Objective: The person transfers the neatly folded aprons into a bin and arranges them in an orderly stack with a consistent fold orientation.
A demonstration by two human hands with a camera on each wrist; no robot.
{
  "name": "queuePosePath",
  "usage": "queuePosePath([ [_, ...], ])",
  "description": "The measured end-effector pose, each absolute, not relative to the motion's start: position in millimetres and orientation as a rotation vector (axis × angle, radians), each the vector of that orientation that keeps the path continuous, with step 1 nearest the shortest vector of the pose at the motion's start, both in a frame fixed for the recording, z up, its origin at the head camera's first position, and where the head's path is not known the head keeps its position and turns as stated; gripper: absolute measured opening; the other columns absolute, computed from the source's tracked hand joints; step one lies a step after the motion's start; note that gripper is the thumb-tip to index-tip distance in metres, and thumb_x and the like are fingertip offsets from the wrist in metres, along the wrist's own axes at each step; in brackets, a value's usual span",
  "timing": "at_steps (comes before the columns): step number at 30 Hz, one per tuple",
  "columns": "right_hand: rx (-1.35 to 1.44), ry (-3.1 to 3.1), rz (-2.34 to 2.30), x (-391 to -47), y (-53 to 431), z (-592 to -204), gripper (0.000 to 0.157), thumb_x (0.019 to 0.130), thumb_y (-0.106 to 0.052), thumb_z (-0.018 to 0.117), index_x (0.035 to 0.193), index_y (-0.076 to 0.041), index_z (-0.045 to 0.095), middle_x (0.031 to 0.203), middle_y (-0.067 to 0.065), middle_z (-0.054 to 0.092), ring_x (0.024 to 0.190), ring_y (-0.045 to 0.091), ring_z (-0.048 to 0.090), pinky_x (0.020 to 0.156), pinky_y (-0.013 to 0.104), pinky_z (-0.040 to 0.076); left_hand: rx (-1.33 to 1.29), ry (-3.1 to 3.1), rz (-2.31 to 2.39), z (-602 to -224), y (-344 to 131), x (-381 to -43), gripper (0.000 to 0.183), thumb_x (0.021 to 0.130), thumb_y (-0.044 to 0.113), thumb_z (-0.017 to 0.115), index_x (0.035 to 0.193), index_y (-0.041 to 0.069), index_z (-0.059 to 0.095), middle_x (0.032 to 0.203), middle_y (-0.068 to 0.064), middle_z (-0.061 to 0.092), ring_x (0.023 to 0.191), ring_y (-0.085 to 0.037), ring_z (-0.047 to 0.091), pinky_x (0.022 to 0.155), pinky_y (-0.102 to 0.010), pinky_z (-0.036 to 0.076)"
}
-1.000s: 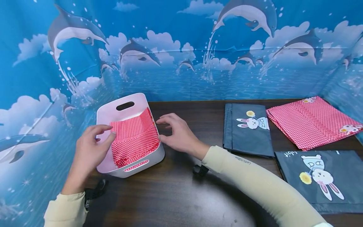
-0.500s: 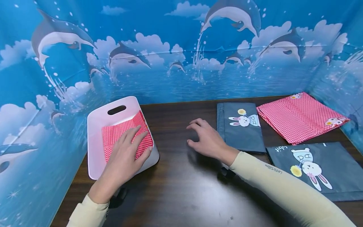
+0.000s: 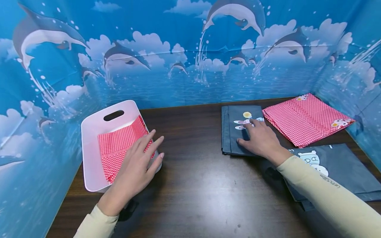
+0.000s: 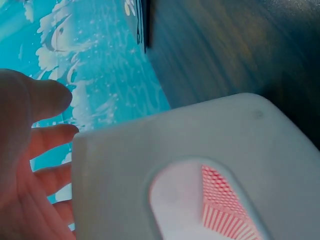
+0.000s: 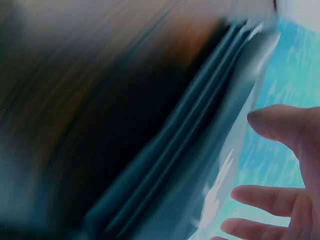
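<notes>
A white plastic basket [image 3: 87,155] with handle slots stands at the left, and a folded red-and-white checked cloth [image 3: 119,140] lies inside it. My left hand [image 3: 134,168] hovers over the basket's near right side with its fingers spread, holding nothing. In the left wrist view the basket's outer wall [image 4: 115,175] stands close beside that hand. My right hand [image 3: 262,140] is over a folded dark grey cloth [image 3: 235,142] with a rabbit print and covers part of the print. The right wrist view shows its thumb and fingers apart beside the layered folds [image 5: 180,135].
A second red checked cloth [image 3: 309,119] lies folded at the back right. In front of it is another folded dark grey rabbit cloth [image 3: 342,165], partly under my right forearm. A blue dolphin-print curtain [image 3: 178,79] rises behind the dark wooden table [image 3: 190,185].
My right hand has left the basket's side and moved right, over the dark grey cloth. The left hand has shifted from the basket's left side across its near right. The view has turned right.
</notes>
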State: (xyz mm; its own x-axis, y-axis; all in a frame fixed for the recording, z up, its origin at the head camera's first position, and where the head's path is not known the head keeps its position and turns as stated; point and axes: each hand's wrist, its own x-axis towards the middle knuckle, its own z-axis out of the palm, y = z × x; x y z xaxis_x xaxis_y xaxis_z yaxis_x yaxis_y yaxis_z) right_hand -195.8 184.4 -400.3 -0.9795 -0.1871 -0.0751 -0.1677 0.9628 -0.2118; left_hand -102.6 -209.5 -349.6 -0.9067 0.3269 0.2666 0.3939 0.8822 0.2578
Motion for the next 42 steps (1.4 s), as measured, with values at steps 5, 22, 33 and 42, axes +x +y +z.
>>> queuePosePath([
  [5, -0.203, 2.967, -0.279, -195.2, 201.1, -405.7, 0.077, 0.097, -0.052, 0.072, 0.151, 0.002, 0.056, 0.158, 0.035, 0.047, 0.145, 0.055, 0.045, 0.114, 0.072, 0.044, -0.552, -2.870, -0.424, -352.6, -208.3, -102.5, 0.049, 0.102, 0.023, 0.072, 0.149, 0.011, 0.065, 0.171, -0.016, 0.044, 0.156, -0.046, 0.040, 0.122, -0.070, 0.036],
  [22, -0.223, 2.965, -0.244, -195.0, 203.8, -415.5, 0.079, 0.099, -0.055, 0.067, 0.152, 0.001, 0.056, 0.157, 0.035, 0.048, 0.142, 0.056, 0.047, 0.109, 0.072, 0.048, -0.537, -2.936, -0.430, -358.0, -208.1, -103.5, 0.048, 0.099, 0.023, 0.075, 0.143, 0.005, 0.068, 0.168, -0.017, 0.047, 0.162, -0.042, 0.031, 0.128, -0.069, 0.027],
  [33, -0.308, 2.977, -0.229, -189.2, 179.9, -419.7, 0.077, 0.098, -0.053, 0.070, 0.152, -0.001, 0.057, 0.158, 0.031, 0.051, 0.142, 0.052, 0.049, 0.113, 0.069, 0.048, -0.540, -2.911, -0.406, -360.7, -206.6, -104.3, 0.049, 0.097, 0.022, 0.078, 0.141, 0.004, 0.069, 0.166, -0.018, 0.050, 0.161, -0.042, 0.034, 0.126, -0.069, 0.031],
  [42, -0.388, 2.976, -0.229, -185.1, 159.7, -419.4, 0.078, 0.097, -0.055, 0.072, 0.152, -0.002, 0.058, 0.156, 0.028, 0.054, 0.141, 0.048, 0.051, 0.115, 0.065, 0.048, -0.524, -2.900, -0.405, -363.0, -206.4, -104.1, 0.048, 0.096, 0.021, 0.079, 0.139, 0.004, 0.070, 0.165, -0.017, 0.051, 0.161, -0.041, 0.034, 0.126, -0.068, 0.032],
])
